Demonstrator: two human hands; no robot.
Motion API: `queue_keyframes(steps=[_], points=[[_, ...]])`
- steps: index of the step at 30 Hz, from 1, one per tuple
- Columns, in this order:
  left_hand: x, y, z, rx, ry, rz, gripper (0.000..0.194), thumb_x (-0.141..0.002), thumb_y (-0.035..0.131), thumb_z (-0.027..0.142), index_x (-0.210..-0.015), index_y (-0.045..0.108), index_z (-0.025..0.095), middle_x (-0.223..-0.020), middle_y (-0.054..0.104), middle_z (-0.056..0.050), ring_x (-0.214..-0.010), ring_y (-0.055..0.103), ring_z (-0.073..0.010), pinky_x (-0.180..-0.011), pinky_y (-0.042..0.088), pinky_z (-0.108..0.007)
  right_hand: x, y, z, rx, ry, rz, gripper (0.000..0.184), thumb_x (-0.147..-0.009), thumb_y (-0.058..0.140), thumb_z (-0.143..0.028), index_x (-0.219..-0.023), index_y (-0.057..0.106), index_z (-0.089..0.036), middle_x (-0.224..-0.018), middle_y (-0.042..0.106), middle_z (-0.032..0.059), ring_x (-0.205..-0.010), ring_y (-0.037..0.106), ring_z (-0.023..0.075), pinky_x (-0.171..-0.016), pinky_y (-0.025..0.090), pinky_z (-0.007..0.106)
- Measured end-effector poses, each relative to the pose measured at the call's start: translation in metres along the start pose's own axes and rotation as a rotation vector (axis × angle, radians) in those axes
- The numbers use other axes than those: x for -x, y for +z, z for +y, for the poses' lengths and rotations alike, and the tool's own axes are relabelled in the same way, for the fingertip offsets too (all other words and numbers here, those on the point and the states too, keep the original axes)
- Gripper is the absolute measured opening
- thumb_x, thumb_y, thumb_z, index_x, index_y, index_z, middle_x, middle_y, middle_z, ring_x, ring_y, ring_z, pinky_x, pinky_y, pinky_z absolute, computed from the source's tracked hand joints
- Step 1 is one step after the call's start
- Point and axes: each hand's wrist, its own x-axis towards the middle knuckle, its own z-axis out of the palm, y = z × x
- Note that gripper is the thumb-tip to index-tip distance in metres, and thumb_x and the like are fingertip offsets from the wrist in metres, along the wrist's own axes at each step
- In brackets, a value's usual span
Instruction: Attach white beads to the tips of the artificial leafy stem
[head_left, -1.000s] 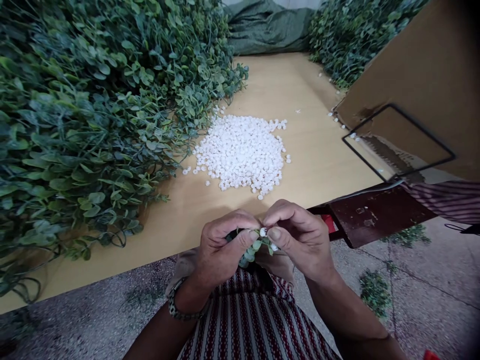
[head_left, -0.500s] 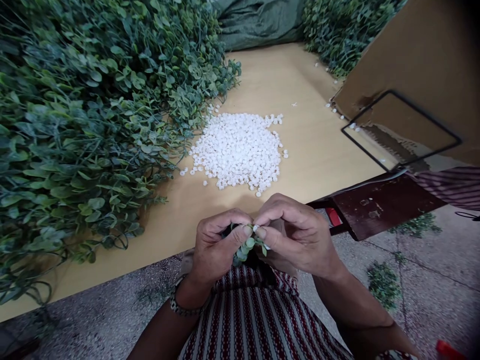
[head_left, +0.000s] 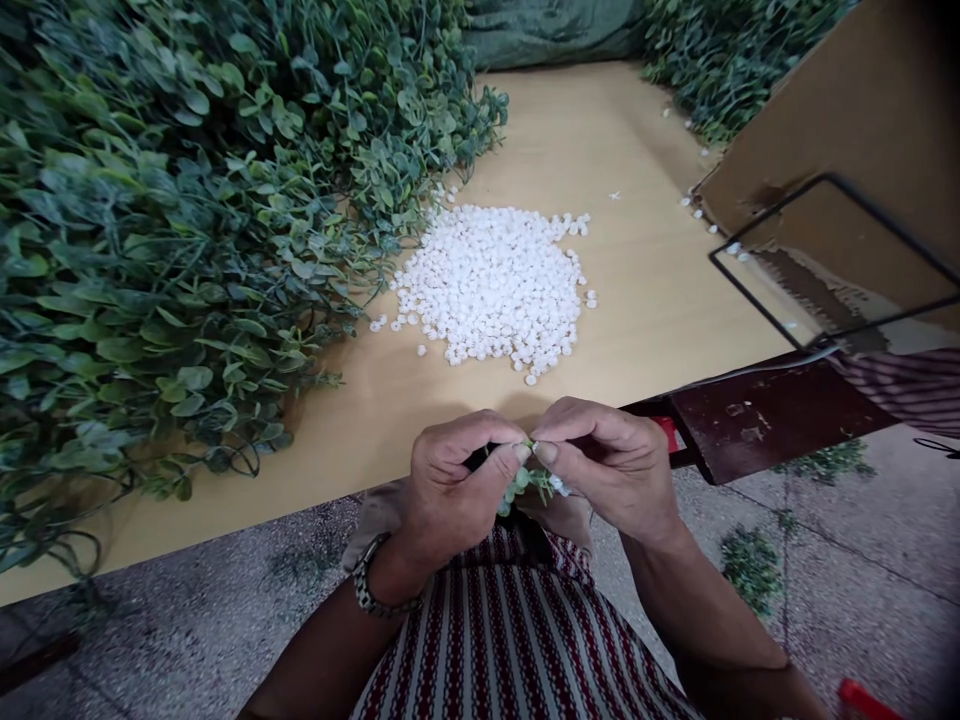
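Just off the table's front edge, above my lap, both hands meet fingertip to fingertip. My left hand point(head_left: 469, 478) is closed, thumb and forefinger pinching the stem of a green artificial leaf sprig point(head_left: 517, 490) whose leaves hang below the fingers. My right hand point(head_left: 611, 460) is closed too, its thumb and forefinger pressed at the stem's end, where a tiny white speck shows between the fingertips. Some white bits point(head_left: 557, 485) show beneath the right thumb. Beyond the hands lies a heap of small white plastic beads point(head_left: 499, 285).
A large mass of artificial greenery point(head_left: 187, 230) covers the table's left side; more greenery point(head_left: 742, 60) lies far right. A cardboard piece point(head_left: 840, 150) with a black wire frame point(head_left: 787, 205) stands at right. A dark red bench point(head_left: 772, 415) is below. Fallen sprigs point(head_left: 750, 568) lie on the floor.
Both hands have shifted slightly right in view, still together at the sprig. The white piece between the fingertips shows less now. The table view has shifted with the head.
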Motion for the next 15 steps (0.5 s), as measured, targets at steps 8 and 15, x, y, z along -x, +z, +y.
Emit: queue_keyframes(steps=[8,15], points=[[-0.0013,0.0012,0.0008,-0.093,0.065,-0.020,0.017,-0.078,0.060,0.005,-0.064,0.064,0.013,-0.058,0.061,0.000,-0.052,0.053,-0.0090,-0.051,0.044,-0.020,0.0031,0.0003,0.0051,-0.074,0.041,0.033,0.021,-0.076,0.069,-0.004,-0.085,0.075,-0.022,-0.070,0.069,-0.0019,-0.061,0.061,0.0070,-0.055,0.051,0.019],[-0.0018,0.0035,-0.0001,-0.058,0.034,0.008,0.016,-0.077,0.061,0.004,-0.064,0.065,0.013,-0.059,0.061,0.000,-0.053,0.053,-0.0084,-0.052,0.044,-0.019,0.0007,-0.0003,0.0037,0.027,0.003,0.026,0.020,-0.078,0.069,-0.006,-0.088,0.074,-0.022,-0.070,0.069,-0.0015,-0.063,0.062,0.0087,-0.054,0.052,0.021]])
